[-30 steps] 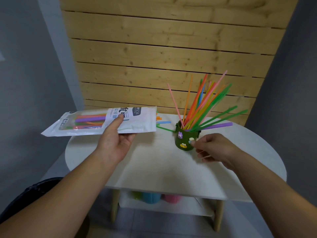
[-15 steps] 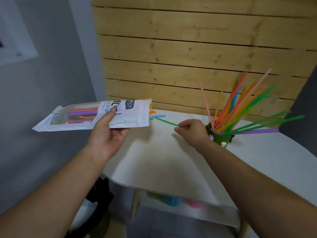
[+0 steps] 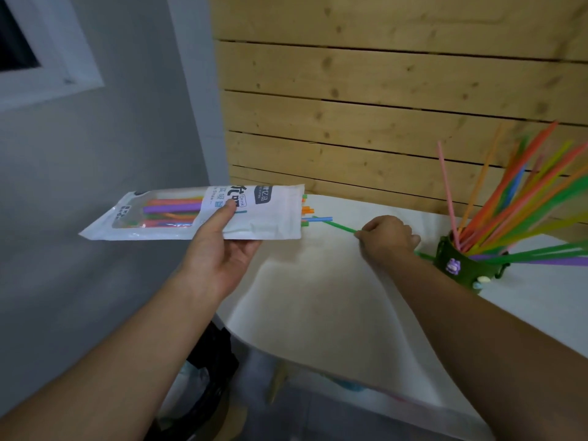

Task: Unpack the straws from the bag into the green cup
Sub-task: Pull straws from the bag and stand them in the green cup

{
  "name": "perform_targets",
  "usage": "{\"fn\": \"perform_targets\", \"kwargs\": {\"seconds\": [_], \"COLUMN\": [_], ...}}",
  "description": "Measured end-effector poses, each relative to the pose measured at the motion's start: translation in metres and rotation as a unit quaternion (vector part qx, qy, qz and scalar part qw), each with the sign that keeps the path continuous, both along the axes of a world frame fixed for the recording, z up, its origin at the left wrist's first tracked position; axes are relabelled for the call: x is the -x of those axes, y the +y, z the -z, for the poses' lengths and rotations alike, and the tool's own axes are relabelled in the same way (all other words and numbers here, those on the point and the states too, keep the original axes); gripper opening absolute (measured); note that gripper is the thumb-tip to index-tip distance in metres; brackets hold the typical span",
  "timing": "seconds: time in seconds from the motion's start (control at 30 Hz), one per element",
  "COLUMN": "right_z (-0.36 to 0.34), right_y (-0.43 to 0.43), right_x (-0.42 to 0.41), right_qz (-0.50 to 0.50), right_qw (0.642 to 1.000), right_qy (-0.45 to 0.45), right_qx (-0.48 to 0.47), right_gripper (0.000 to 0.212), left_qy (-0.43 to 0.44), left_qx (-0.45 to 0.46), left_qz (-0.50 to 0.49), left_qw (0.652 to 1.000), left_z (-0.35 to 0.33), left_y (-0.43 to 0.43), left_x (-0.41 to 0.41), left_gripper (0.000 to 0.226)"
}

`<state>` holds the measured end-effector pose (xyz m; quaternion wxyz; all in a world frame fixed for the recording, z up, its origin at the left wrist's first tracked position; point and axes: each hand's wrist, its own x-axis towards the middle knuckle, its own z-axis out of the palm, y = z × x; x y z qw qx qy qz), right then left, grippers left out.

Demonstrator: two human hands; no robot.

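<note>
Straws [image 3: 506, 202] of many colours (orange, pink, green, yellow, purple) stand fanned out in the cup [image 3: 458, 268], which sits on the table [image 3: 318, 297] at the right. More lie inside the bag [image 3: 270, 218], visible through its clear window; orange, blue and green ends protrude from its open right end. The left hand [image 3: 222, 259] holds the bag level, thumb pressed on top, fingers curled underneath. The right hand [image 3: 386, 238] pinches a green straw [image 3: 339, 227], thin and straight, between bag and cup; its left tip lies just beside the bag mouth. The fan's right side is blurred and cut off by the frame edge. The right forearm hides part of the cup's base.
</note>
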<state>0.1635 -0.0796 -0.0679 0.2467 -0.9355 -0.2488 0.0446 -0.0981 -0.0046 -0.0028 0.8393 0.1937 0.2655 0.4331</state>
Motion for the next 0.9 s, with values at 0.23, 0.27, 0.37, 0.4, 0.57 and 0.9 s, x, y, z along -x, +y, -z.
{"fn": "perform_targets", "kwargs": {"seconds": [0.23, 0.27, 0.37, 0.4, 0.57, 0.9], "right_z": [0.003, 0.0, -0.017, -0.026, -0.066, -0.099], "right_y": [-0.013, -0.014, -0.022, -0.025, -0.054, -0.187], "right_x": [0.01, 0.014, 0.028, 0.034, 0.062, 0.06], "right_qz": [-0.068, -0.073, -0.086, -0.092, -0.114, -0.059], "right_qw": [0.989, 0.982, 0.947, 0.937, 0.909, 0.882], "right_qy": [0.077, 0.097, 0.152, 0.151, 0.13, 0.06], "right_qx": [-0.111, -0.144, -0.271, -0.302, -0.378, -0.463], "right_gripper": [0.02, 0.019, 0.014, 0.011, 0.006, 0.015], "left_qy": [0.0, -0.004, -0.018, -0.024, -0.047, -0.05], "left_qx": [-0.005, -0.004, -0.007, -0.009, -0.024, -0.013], "left_qz": [0.007, 0.007, -0.001, -0.005, 0.0, 0.076], "left_qw": [1.0, 1.0, 1.0, 1.0, 0.999, 0.996], "left_z": [-0.004, -0.005, -0.009, -0.011, -0.018, -0.028], "left_y": [-0.005, -0.006, -0.007, -0.007, -0.013, -0.068], "left_x": [-0.006, -0.006, -0.004, -0.004, -0.007, -0.055], "left_gripper": [0.016, 0.018, 0.024, 0.025, 0.031, 0.034]}}
